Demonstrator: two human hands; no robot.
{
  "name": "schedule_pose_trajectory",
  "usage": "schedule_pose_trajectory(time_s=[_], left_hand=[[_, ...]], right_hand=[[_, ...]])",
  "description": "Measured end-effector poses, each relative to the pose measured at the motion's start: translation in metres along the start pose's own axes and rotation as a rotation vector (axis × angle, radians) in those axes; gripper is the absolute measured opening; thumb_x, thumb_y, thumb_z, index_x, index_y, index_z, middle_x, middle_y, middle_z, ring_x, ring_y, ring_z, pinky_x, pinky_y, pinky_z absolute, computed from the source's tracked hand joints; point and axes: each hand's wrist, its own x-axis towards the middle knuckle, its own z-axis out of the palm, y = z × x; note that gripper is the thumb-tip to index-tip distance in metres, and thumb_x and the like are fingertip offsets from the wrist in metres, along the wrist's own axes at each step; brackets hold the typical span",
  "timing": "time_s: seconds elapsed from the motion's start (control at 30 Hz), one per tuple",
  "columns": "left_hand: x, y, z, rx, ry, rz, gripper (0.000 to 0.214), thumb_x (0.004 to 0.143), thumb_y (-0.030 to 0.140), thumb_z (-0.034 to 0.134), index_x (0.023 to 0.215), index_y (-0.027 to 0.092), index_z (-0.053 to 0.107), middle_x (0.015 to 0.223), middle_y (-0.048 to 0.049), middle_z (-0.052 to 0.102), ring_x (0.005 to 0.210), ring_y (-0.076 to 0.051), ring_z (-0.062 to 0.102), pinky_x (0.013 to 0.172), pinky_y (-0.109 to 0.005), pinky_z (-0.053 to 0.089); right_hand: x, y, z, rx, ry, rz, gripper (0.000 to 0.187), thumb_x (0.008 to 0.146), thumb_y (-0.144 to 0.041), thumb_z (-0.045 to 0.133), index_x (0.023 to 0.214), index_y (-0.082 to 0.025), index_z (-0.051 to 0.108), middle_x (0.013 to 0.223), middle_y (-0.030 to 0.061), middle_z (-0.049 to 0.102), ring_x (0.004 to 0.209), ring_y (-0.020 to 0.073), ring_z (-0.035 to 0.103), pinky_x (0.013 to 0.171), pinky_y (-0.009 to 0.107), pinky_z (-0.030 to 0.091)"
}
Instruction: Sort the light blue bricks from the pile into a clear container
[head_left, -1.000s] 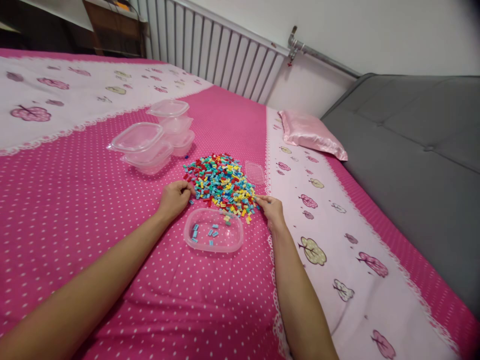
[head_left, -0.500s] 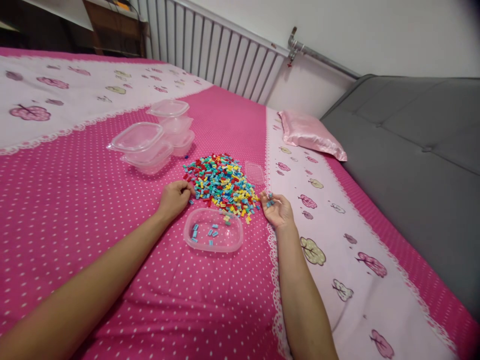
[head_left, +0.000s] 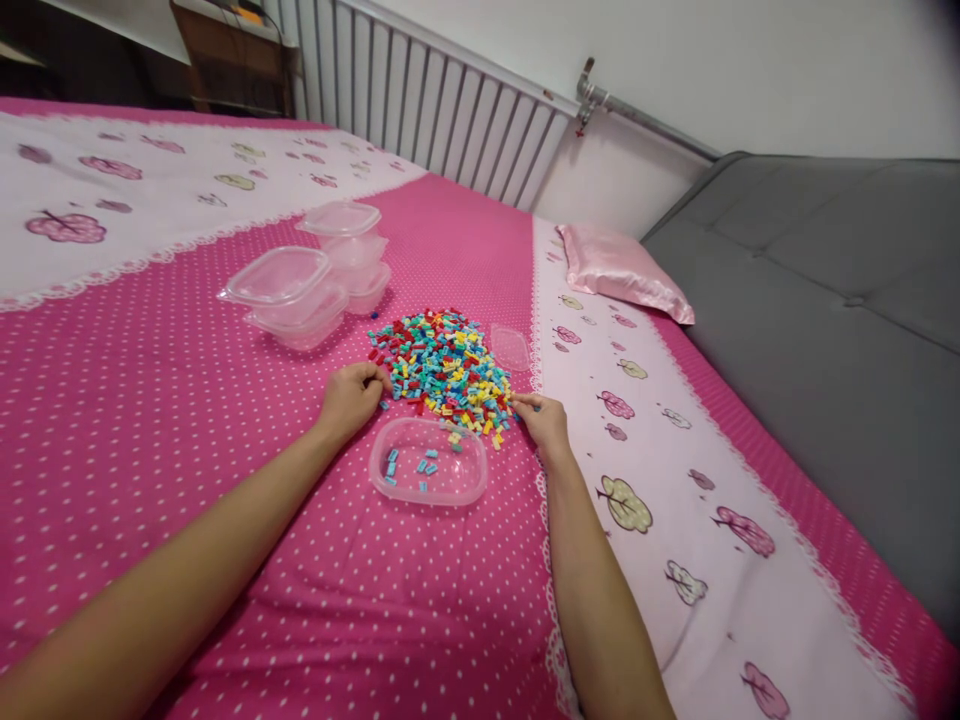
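Note:
A heap of small coloured bricks (head_left: 442, 366) in red, blue, teal and yellow lies on the pink dotted bedspread. In front of it stands a clear plastic tub (head_left: 428, 465) with several blue bricks inside. My left hand (head_left: 349, 394) rests at the heap's left edge with its fingers curled closed; what they hold is hidden. My right hand (head_left: 541, 419) lies palm down at the heap's right edge, fingertips pinched at the bricks there.
Stacked clear tubs with lids (head_left: 311, 273) stand behind and left of the heap. A loose clear lid (head_left: 511, 346) lies at the heap's right. A pink satin pillow (head_left: 621, 271) and a grey sofa (head_left: 825, 330) lie to the right, a radiator (head_left: 427, 105) behind.
Half a second ago my right hand was turned palm up with small blue bricks in it; now it is palm down at the heap's edge again. The left hand has stayed put.

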Motion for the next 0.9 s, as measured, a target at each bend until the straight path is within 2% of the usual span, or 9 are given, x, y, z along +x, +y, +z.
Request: schedule_pose_trajectory(time_s=[0.17,0.27,0.4,0.47,0.57,0.63,0.73,0.8,0.9], left_hand=[[0.000,0.001,0.000,0.004,0.006,0.000,0.023,0.063,0.020,0.041,0.060,0.019,0.064,0.060,-0.0006,0.064,0.055,-0.015,0.055,0.059,-0.026,0.041],[-0.001,0.002,-0.001,0.002,0.006,-0.005,0.023,0.063,0.019,0.041,0.060,0.019,0.064,0.060,-0.0001,0.064,0.054,-0.015,0.055,0.059,-0.025,0.042],[-0.001,0.003,-0.001,0.003,0.008,-0.010,0.024,0.063,0.019,0.041,0.060,0.019,0.064,0.059,0.0003,0.064,0.054,-0.015,0.054,0.058,-0.025,0.041],[-0.001,0.003,-0.001,0.003,0.006,-0.012,0.023,0.063,0.019,0.041,0.060,0.019,0.064,0.059,0.0003,0.064,0.054,-0.015,0.054,0.058,-0.025,0.041],[-0.001,0.003,-0.001,0.002,0.003,-0.015,0.023,0.063,0.019,0.041,0.060,0.019,0.064,0.060,-0.0001,0.064,0.054,-0.015,0.054,0.058,-0.025,0.041],[-0.001,0.002,-0.001,0.002,0.003,-0.014,0.023,0.063,0.020,0.041,0.060,0.019,0.064,0.060,-0.0005,0.064,0.053,-0.015,0.053,0.057,-0.026,0.041],[-0.001,0.001,-0.001,-0.001,0.002,-0.005,0.023,0.063,0.021,0.041,0.060,0.019,0.064,0.060,-0.0012,0.064,0.054,-0.016,0.054,0.058,-0.027,0.041],[-0.001,-0.001,-0.001,-0.004,-0.001,0.005,0.023,0.063,0.022,0.041,0.061,0.019,0.064,0.062,-0.0016,0.065,0.056,-0.016,0.056,0.060,-0.027,0.042],[0.000,-0.003,-0.001,-0.004,-0.005,0.015,0.023,0.063,0.023,0.041,0.062,0.019,0.063,0.065,-0.0020,0.066,0.059,-0.017,0.058,0.062,-0.027,0.043]], right_hand=[[-0.003,-0.008,-0.004,-0.338,-0.064,-0.073,0.027,0.067,-0.033,0.063,0.086,-0.019,0.077,0.074,0.0033,0.073,0.070,0.0196,0.064,0.070,0.029,0.046],[-0.005,-0.013,-0.005,-0.382,-0.075,-0.103,0.027,0.068,-0.030,0.063,0.089,-0.022,0.077,0.073,0.0016,0.073,0.071,0.0184,0.064,0.070,0.028,0.045],[-0.006,-0.013,-0.004,-0.324,-0.076,-0.103,0.016,0.066,-0.027,0.066,0.078,-0.024,0.076,0.071,0.0007,0.072,0.072,0.0182,0.064,0.072,0.028,0.045],[-0.005,-0.012,-0.004,-0.216,-0.062,-0.048,0.009,0.063,-0.025,0.069,0.070,-0.023,0.075,0.063,-0.0008,0.069,0.067,0.0171,0.062,0.071,0.028,0.045],[-0.005,-0.010,-0.004,0.112,-0.070,0.108,0.010,0.056,-0.020,0.075,0.065,-0.019,0.071,0.055,-0.0034,0.063,0.059,0.0127,0.056,0.065,0.025,0.044],[-0.006,-0.012,-0.005,0.285,-0.097,0.186,0.012,0.056,-0.019,0.075,0.067,-0.016,0.070,0.055,-0.0037,0.062,0.054,0.0098,0.054,0.059,0.021,0.044],[-0.007,-0.024,-0.012,0.396,-0.134,0.232,0.010,0.063,-0.018,0.072,0.071,-0.017,0.065,0.055,-0.0050,0.060,0.048,0.0072,0.051,0.049,0.018,0.043],[-0.009,-0.036,-0.017,0.576,-0.179,0.311,0.009,0.066,-0.013,0.068,0.071,-0.018,0.061,0.058,-0.0045,0.060,0.051,0.0070,0.054,0.047,0.016,0.045],[-0.013,-0.056,-0.023,0.979,-0.283,0.516,0.012,0.071,-0.006,0.057,0.073,-0.018,0.057,0.071,0.0010,0.065,0.069,0.0101,0.064,0.058,0.017,0.054]])
